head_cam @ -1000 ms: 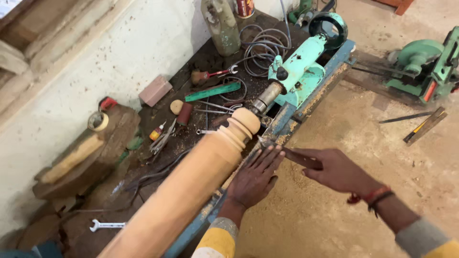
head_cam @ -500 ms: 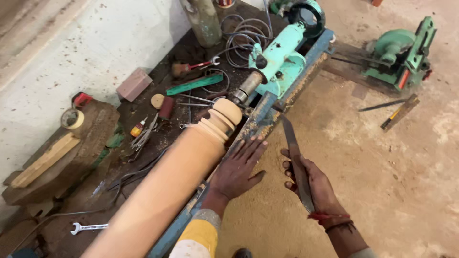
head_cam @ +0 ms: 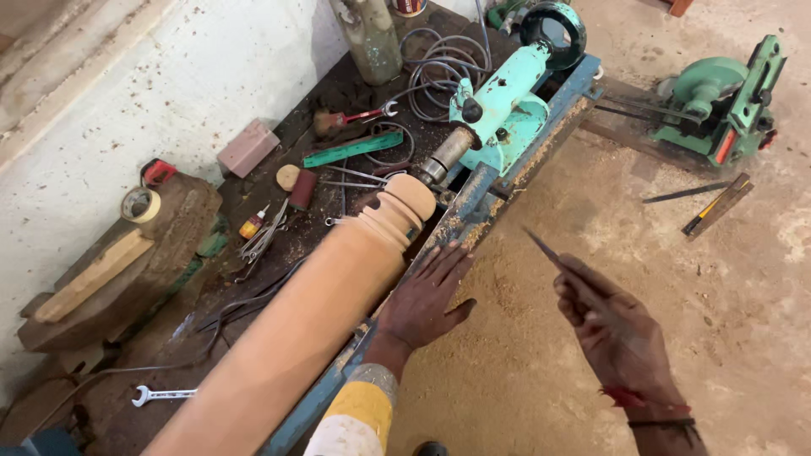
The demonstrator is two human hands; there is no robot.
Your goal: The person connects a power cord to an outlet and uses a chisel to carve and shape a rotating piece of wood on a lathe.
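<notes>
Now the right hand (head_cam: 621,333) has swung its slim metal turning tool (head_cam: 547,250) round, fingers clamped on the handle, blade tip aimed up and away toward the lathe; half a second back the blade lay flat along that palm. The left hand (head_cam: 427,295) has settled, fingers spread flat and empty, on the blue lathe bed rail (head_cam: 473,203), just beside the long turned wooden column (head_cam: 317,304). So the tool looks freshly gripped, not yet at the wood. The column runs from the lower left up to its beaded end, touching the teal tailstock (head_cam: 507,105). Right of the rail lies bare, sawdusted floor (head_cam: 541,371), open room for the tool arm. Left of the column it is crowded: a spanner (head_cam: 165,393), pliers and a tape roll (head_cam: 139,204). Farther off sits a green machine (head_cam: 718,97).
</notes>
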